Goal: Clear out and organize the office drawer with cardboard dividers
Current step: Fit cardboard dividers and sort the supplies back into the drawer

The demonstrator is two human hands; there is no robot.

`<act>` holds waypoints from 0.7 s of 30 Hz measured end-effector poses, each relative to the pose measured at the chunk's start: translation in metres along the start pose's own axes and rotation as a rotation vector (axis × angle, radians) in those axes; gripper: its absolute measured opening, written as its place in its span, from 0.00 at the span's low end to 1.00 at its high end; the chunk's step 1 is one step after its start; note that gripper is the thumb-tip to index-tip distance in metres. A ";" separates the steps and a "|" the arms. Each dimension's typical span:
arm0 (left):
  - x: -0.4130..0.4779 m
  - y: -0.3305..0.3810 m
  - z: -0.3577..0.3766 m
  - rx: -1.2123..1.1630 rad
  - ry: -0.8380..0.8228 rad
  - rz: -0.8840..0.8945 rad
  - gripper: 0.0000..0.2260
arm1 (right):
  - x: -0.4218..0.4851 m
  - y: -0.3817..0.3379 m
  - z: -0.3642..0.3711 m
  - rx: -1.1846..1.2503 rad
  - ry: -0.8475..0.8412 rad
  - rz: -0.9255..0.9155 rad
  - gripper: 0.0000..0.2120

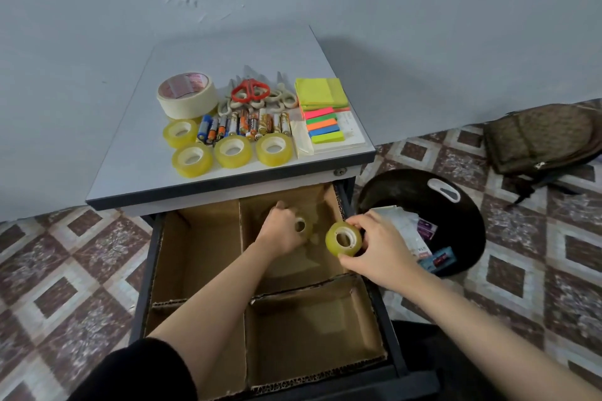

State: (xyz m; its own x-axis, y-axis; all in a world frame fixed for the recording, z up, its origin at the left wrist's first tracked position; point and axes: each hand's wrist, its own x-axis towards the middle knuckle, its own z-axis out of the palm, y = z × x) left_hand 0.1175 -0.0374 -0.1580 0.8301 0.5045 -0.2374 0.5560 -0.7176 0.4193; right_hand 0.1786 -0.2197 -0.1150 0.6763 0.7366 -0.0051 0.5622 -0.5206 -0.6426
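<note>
L hand (282,233) grips a clear yellowish tape roll (301,226) low in the far-right compartment (321,202) of the cardboard-divided dark drawer (153,257), prob. seating it there. R hand (378,252) pinches a second clear yellowish roll (343,239) over the drawer's right edge, likely queued for the same compartment. Round black bin (462,221) holds paper discards.

Yellow tape rolls (233,151); red scissors (250,90); brown cardboard dividers (306,286); diamond-patterned floor tiles (65,270)

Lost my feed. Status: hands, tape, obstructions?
Left hand grips tape roll inside rear right compartment. Right hand grips second roll over drawer's right edge. Nothing blocking the compartment.
</note>
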 end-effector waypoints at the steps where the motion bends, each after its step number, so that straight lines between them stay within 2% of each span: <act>1: 0.004 -0.001 0.003 0.013 0.012 0.009 0.15 | 0.000 0.000 0.000 0.009 0.003 -0.004 0.25; 5: 0.014 -0.001 0.011 0.041 0.052 0.036 0.22 | 0.000 0.003 0.002 0.040 0.005 -0.007 0.24; 7: 0.017 -0.001 0.014 0.021 0.073 0.024 0.28 | 0.001 0.004 0.003 0.049 0.004 -0.013 0.25; 10: 0.020 0.002 0.017 -0.007 0.094 -0.015 0.32 | 0.001 0.005 0.003 0.054 0.003 -0.008 0.25; 17: 0.021 0.003 0.018 -0.059 0.124 -0.058 0.32 | 0.002 0.005 0.004 0.075 -0.010 0.003 0.26; 21: 0.009 -0.001 0.006 -0.036 0.087 -0.016 0.30 | 0.002 0.003 0.004 0.071 -0.011 0.017 0.25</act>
State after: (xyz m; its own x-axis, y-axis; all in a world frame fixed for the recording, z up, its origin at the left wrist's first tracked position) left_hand 0.1244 -0.0347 -0.1660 0.8135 0.5566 -0.1684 0.5662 -0.6919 0.4480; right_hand 0.1797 -0.2184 -0.1199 0.6799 0.7329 -0.0243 0.5153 -0.5011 -0.6952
